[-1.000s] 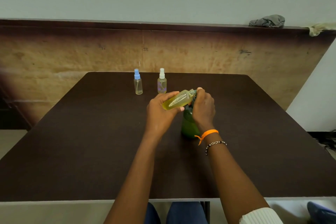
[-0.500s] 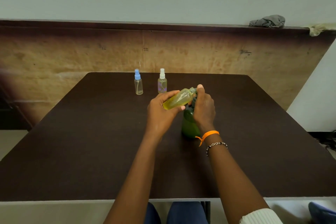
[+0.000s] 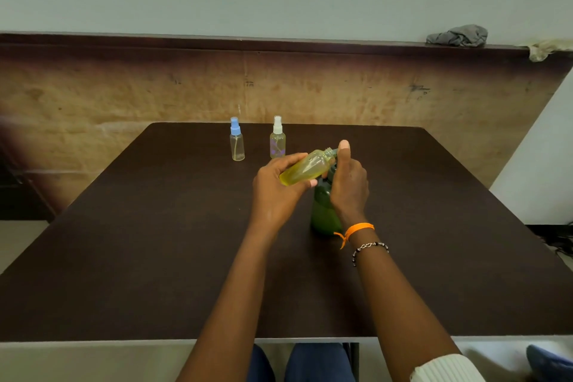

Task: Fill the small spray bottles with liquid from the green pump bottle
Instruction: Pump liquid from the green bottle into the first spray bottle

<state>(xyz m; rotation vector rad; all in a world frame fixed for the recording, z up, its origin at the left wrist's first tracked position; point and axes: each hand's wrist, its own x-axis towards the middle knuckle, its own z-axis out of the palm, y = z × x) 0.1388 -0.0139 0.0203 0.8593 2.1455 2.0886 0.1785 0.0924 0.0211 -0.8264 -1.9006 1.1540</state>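
The green pump bottle stands mid-table, the right hand wrapped around its top. At its 11 o'clock the left hand clasps an uncapped, tilted bottle of yellow liquid. 2 capped spray bottles, blue-topped and white-topped, stand at 12 o'clock on the table.

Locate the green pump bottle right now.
Head view, centre-right of the dark table: the green pump bottle stands upright under the right hand, just below the tilted yellow-filled bottle in the left hand.

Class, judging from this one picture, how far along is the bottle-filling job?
Done: unclear; the capped blue-top bottle and white-top bottle look nearly clear.
In hand: left hand tilts an uncapped, yellow-filled bottle at the green pump bottle, right hand on its pump.
Left: capping it.
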